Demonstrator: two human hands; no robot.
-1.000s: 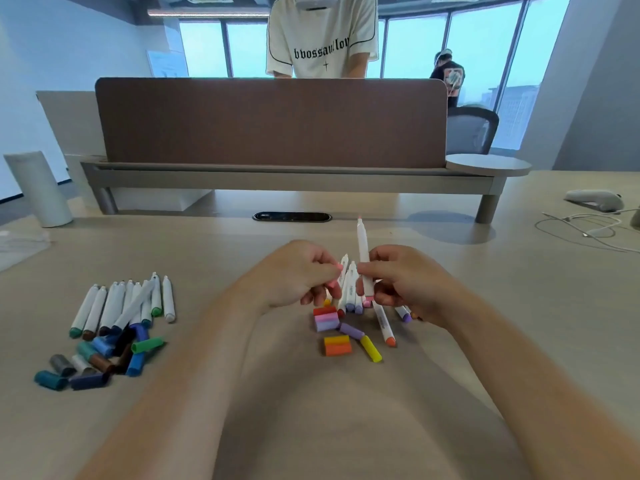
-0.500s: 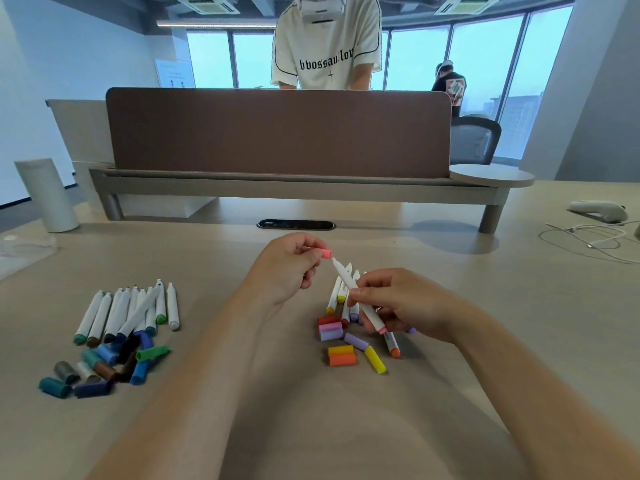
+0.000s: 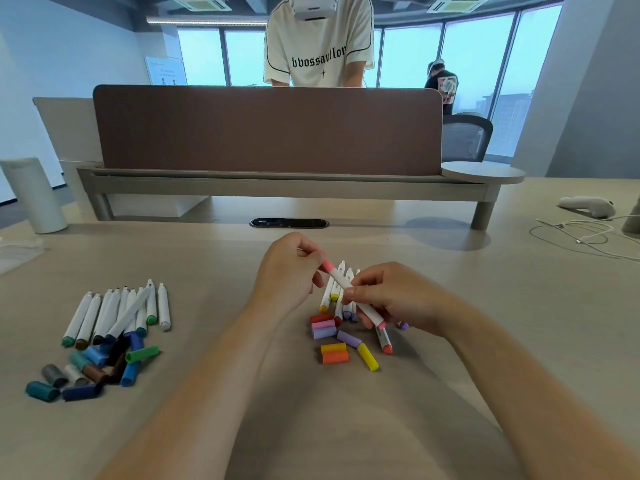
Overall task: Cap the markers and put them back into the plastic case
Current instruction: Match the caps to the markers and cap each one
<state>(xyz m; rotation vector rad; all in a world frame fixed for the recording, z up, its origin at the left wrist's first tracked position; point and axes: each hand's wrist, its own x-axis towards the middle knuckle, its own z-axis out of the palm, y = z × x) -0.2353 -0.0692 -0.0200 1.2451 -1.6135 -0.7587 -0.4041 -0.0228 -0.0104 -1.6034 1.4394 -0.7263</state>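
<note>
My right hand (image 3: 391, 296) grips a white marker (image 3: 346, 287) by its barrel, tilted up to the left. My left hand (image 3: 289, 271) pinches a pink cap (image 3: 327, 265) that sits on the marker's upper tip. Under my hands lie several uncapped white markers (image 3: 332, 296) and loose caps in red, lilac, yellow and orange (image 3: 334, 353). At the left a second group of white markers (image 3: 117, 313) lies side by side above a heap of blue, green, grey and brown caps (image 3: 93, 370). A clear plastic piece (image 3: 17, 251), perhaps the case, shows at the far left edge.
A white cylinder (image 3: 33, 195) stands at the back left. A brown divider on a grey shelf (image 3: 266, 129) crosses the desk's far side, with a person standing behind it. A white controller (image 3: 587, 206) and cable (image 3: 581, 233) lie at the right.
The marker has tipped from upright to slanting left. My left hand brought the pink cap onto its upper tip, and both hands rose slightly off the pile.
</note>
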